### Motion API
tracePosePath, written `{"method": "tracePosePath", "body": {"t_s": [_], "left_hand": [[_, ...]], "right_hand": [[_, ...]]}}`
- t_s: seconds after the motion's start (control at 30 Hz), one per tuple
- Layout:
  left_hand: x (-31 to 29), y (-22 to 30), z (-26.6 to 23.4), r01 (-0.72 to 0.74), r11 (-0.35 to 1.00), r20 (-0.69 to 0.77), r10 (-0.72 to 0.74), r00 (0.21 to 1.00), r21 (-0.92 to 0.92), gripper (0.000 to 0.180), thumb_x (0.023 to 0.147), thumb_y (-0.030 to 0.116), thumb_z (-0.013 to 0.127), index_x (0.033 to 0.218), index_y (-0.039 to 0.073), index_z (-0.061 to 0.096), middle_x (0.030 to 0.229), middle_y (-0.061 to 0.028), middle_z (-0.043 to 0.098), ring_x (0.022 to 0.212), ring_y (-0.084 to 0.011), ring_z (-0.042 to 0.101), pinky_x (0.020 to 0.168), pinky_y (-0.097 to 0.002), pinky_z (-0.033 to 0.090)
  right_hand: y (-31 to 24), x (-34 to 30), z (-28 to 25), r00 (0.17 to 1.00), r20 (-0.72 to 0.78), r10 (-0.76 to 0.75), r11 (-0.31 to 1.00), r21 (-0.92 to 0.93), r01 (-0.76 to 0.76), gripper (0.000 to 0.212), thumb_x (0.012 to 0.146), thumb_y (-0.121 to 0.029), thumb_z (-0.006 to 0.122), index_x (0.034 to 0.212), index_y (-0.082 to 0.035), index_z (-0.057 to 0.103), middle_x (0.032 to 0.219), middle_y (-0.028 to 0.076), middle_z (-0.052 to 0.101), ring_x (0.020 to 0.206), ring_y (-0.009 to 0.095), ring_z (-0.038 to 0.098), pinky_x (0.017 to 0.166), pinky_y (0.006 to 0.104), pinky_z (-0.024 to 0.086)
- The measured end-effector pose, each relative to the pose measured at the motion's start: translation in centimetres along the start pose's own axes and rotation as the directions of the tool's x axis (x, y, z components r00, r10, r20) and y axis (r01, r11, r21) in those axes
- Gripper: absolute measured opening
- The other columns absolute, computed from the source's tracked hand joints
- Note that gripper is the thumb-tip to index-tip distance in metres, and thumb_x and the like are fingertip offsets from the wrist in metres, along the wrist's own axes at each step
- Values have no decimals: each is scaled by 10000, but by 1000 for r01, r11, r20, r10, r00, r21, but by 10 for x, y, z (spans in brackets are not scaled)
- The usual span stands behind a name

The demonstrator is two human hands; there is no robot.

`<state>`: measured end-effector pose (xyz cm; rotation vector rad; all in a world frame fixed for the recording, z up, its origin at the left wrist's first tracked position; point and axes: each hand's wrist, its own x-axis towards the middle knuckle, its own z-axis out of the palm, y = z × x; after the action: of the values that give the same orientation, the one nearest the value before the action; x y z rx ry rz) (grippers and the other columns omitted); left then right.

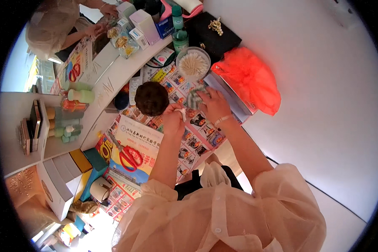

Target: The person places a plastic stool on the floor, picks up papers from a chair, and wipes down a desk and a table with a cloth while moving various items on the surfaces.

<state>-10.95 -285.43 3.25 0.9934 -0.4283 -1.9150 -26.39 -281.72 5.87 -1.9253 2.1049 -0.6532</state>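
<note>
Right now the left hand pinches a small white wad, probably cotton or tissue, its fingers closed on it just beside the dark round lump. The right hand presses on a crumpled grey-green striped cloth; its fingers are curled over the cloth, but whether it truly grips or only holds it down I cannot tell. Both hands sit close together, nearly touching, over the printed paper sheets that cover the tabletop.

Step, as I judge it: small handwork between wad and cloth, mid-way, both pieces held at the middle of the sheets. A next move would call for a fine pinch and a steady cloth, since both are soft and shift easily.

Materials: the wad is soft and fluffy; the cloth is thin and wrinkled; the lump is matte, fuzzy, dome-shaped. Further out, a round clear dish of thin pale sticks stands just behind the hands. An orange plastic bag, glossy and crumpled, lies at the right. Red-handled scissors lie on the sheets at the left, well apart from the hands. A green bottle stands upright behind the dish.
</note>
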Motion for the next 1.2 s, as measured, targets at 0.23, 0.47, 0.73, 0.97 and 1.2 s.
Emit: {"method": "tracePosePath", "body": {"t_s": [0.23,0.47,0.73,0.97,1.2], "left_hand": [[-39,4,-21,172,984,-164,-163,973,39,245,625,-114,342,803,-33,489,791,-109,483,657,-173,473,496,-255,374],[-79,0,-36,145,963,-114,-174,978,-225,279,669,-115,358,910,-38,477,845,-107,483,708,-175,482,546,-269,413],[-151,-15,-84,-9,987,-241,-31,970,-161,332,581,-159,288,801,-1,480,786,-84,487,587,-155,454,514,-245,391],[-261,-7,-143,17,988,-697,97,711,155,200,619,-38,322,646,41,503,653,-38,496,505,-86,396,386,-203,299],[-315,9,-210,-151,933,-834,359,419,326,135,708,116,476,795,23,523,702,-48,499,520,-112,438,455,-204,352]], "right_hand": [[-7,-69,-10,799,531,-282,957,103,270,382,610,-80,550,986,-147,533,1088,84,442,1026,273,393,834,346,369],[-6,-35,-18,871,444,-208,978,98,184,396,648,-64,535,1034,-149,509,1103,97,427,1017,315,389,861,360,349],[-49,-84,27,774,356,-524,832,20,554,321,647,-117,554,965,-162,548,1044,62,467,948,262,427,773,359,385],[-65,-116,12,598,463,-655,755,431,494,250,651,-159,578,898,-122,568,978,67,485,865,266,479,757,368,406],[-117,-115,26,507,757,-412,840,100,534,346,737,-327,539,961,-64,515,1075,118,466,980,277,449,793,381,399]]}}
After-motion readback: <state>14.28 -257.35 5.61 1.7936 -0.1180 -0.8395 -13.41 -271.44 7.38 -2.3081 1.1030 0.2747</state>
